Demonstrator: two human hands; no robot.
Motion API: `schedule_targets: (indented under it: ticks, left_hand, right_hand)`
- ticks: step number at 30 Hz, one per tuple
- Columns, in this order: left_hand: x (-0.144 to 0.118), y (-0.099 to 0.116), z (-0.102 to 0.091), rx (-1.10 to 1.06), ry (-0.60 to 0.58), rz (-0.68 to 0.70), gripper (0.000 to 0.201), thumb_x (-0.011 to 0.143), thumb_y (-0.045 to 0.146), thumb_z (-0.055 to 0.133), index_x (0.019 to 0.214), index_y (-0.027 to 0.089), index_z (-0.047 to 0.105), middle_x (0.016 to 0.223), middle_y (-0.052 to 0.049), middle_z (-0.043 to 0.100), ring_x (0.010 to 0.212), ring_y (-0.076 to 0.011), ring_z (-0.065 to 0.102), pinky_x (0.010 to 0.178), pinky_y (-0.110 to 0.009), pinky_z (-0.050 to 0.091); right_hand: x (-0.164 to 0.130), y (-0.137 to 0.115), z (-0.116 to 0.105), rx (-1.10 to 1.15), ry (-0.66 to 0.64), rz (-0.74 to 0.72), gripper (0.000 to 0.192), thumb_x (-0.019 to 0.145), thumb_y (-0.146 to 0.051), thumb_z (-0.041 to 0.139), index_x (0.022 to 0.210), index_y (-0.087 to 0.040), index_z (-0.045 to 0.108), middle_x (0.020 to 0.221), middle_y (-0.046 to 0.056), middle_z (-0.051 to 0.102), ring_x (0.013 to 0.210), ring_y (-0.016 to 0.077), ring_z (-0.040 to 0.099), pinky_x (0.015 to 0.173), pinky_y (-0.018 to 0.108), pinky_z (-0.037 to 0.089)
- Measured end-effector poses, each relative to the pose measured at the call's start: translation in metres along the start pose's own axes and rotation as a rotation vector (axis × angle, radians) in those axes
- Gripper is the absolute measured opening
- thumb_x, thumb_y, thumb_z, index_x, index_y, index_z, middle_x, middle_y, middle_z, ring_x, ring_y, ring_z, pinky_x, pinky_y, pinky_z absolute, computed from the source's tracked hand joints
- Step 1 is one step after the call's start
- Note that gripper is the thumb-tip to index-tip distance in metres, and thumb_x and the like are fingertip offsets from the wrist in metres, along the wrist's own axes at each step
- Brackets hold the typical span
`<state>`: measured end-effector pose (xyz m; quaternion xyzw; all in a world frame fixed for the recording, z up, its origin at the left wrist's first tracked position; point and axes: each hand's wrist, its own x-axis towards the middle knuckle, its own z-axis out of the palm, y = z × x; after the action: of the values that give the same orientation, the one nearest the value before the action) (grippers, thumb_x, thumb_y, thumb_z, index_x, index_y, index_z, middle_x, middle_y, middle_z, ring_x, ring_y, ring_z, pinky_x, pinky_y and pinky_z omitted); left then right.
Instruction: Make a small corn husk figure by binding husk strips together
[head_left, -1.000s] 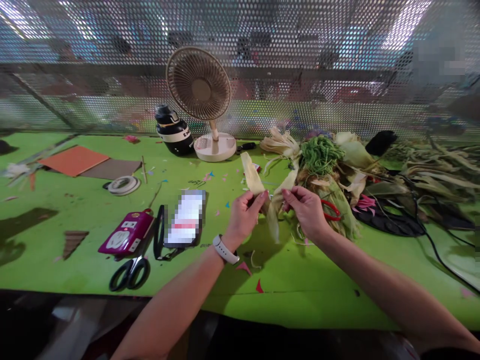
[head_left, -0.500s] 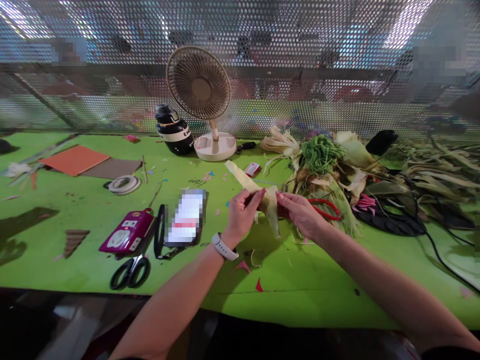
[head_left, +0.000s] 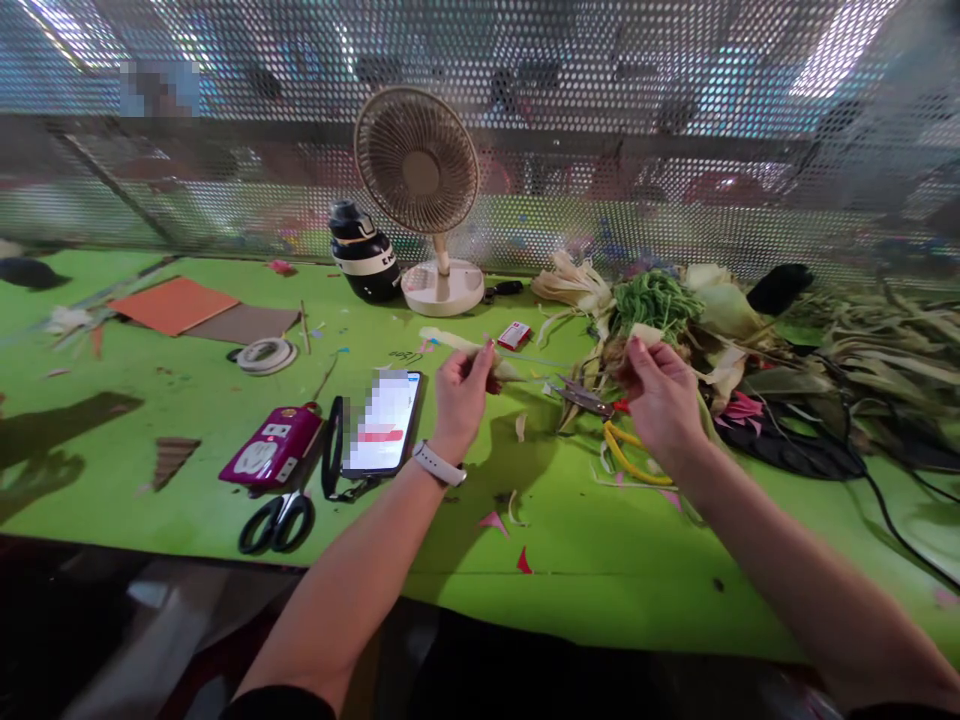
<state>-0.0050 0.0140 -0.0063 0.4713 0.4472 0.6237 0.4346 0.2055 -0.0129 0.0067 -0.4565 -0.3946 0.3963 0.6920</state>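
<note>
Above the green bench, the left hand pinched a pale husk strip while the right hand, having parted from it, gripped another husk piece near the husk pile.

Long pale yellow dried corn husk strip: held above the green table, roughly level, its free end pointing toward the far left, well back from the near edge. Short pale husk piece: pinched upright above the middle right of the table, separate from the strip.
</note>
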Motion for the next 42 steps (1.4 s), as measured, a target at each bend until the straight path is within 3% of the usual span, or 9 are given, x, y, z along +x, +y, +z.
schedule_targets:
  ticks: [3, 6, 11, 15, 19, 26, 30, 35, 42]
  left_hand:
    - [0.009, 0.001, -0.005, -0.006, 0.042, 0.008, 0.037, 0.072, 0.051, 0.066, 0.063, 0.016, 0.054, 0.053, 0.004, 0.051, 0.044, -0.006, 0.044, 0.043, -0.02, 0.038]
    - [0.016, -0.001, -0.011, 0.078, -0.136, -0.133, 0.038, 0.068, 0.051, 0.069, 0.061, 0.016, 0.054, 0.051, 0.004, 0.05, 0.041, -0.0067, 0.043, 0.041, -0.021, 0.035]
    - [0.023, -0.009, -0.024, 0.604, -0.535, -0.335, 0.042, 0.068, 0.052, 0.066, 0.048, 0.019, 0.047, 0.042, 0.001, 0.047, 0.039, -0.0121, 0.045, 0.044, -0.025, 0.033]
    - [0.024, -0.012, -0.031, 1.052, -0.434, -0.213, 0.04, 0.06, 0.053, 0.072, 0.051, 0.021, 0.05, 0.044, -0.002, 0.051, 0.051, -0.0222, 0.055, 0.051, -0.029, 0.032]
    - [0.023, -0.011, -0.033, 1.194, -0.304, -0.125, 0.043, 0.057, 0.053, 0.074, 0.077, 0.02, 0.056, 0.064, -0.008, 0.061, 0.066, -0.0278, 0.061, 0.056, -0.03, 0.034]
    - [0.01, 0.007, -0.018, 0.875, -0.257, -0.023, 0.047, 0.074, 0.064, 0.055, 0.072, 0.017, 0.06, 0.057, -0.005, 0.056, 0.062, -0.0209, 0.057, 0.056, -0.027, 0.035]
    - [-0.006, 0.017, -0.002, 0.329, -0.592, -0.428, 0.07, 0.079, 0.074, 0.029, 0.07, 0.014, 0.063, 0.065, -0.008, 0.064, 0.064, -0.0176, 0.06, 0.064, -0.029, 0.044]
    - [-0.012, 0.014, 0.001, 0.026, -0.528, -0.687, 0.068, 0.073, 0.074, 0.046, 0.11, 0.02, 0.061, 0.074, -0.004, 0.068, 0.069, -0.0164, 0.064, 0.07, -0.029, 0.047]
    - [-0.018, 0.004, 0.005, -0.259, -0.626, -0.764, 0.04, 0.064, 0.051, 0.074, 0.076, 0.014, 0.067, 0.07, -0.002, 0.068, 0.064, -0.0113, 0.061, 0.07, -0.027, 0.046]
  right_hand:
    - [0.02, -0.006, -0.014, 0.044, 0.089, -0.067, 0.027, 0.069, -0.044, 0.073, 0.076, -0.022, 0.057, 0.068, -0.006, 0.058, 0.056, 0.008, 0.053, 0.053, 0.022, 0.043]
    - [0.025, -0.007, -0.019, 0.074, 0.115, -0.059, 0.026, 0.07, -0.043, 0.073, 0.077, -0.022, 0.058, 0.07, -0.006, 0.059, 0.058, 0.0085, 0.054, 0.053, 0.022, 0.044]
    - [-0.012, -0.002, 0.002, 0.009, -0.327, 0.193, 0.02, 0.073, -0.039, 0.072, 0.082, -0.023, 0.065, 0.079, -0.001, 0.066, 0.074, 0.0125, 0.061, 0.073, 0.028, 0.049]
    - [-0.042, 0.022, 0.018, -0.113, -0.805, 0.472, 0.025, 0.076, -0.041, 0.069, 0.088, -0.019, 0.068, 0.092, 0.003, 0.067, 0.089, 0.0155, 0.06, 0.085, 0.033, 0.045]
    - [-0.039, 0.048, 0.017, -0.206, -0.799, 0.572, 0.032, 0.074, -0.043, 0.07, 0.093, -0.018, 0.068, 0.095, 0.003, 0.066, 0.088, 0.0145, 0.058, 0.085, 0.033, 0.044]
    - [-0.031, 0.017, 0.015, -0.268, -0.643, 0.31, 0.036, 0.079, -0.044, 0.065, 0.105, -0.02, 0.066, 0.099, 0.004, 0.065, 0.088, 0.0156, 0.058, 0.084, 0.033, 0.045]
    - [-0.036, -0.002, 0.016, -0.268, -0.755, 0.176, 0.033, 0.083, -0.043, 0.06, 0.108, -0.021, 0.065, 0.125, 0.009, 0.056, 0.106, 0.021, 0.057, 0.092, 0.038, 0.045]
    - [-0.035, -0.011, 0.014, -0.505, -0.876, -0.119, 0.019, 0.087, -0.037, 0.056, 0.093, -0.021, 0.066, 0.149, 0.007, 0.034, 0.137, 0.026, 0.031, 0.111, 0.047, 0.027]
    - [-0.03, -0.009, 0.009, -0.73, -1.023, -0.405, 0.014, 0.084, -0.029, 0.059, 0.08, -0.018, 0.067, 0.157, 0.003, 0.016, 0.144, 0.0279, 0.006, 0.116, 0.048, 0.01]
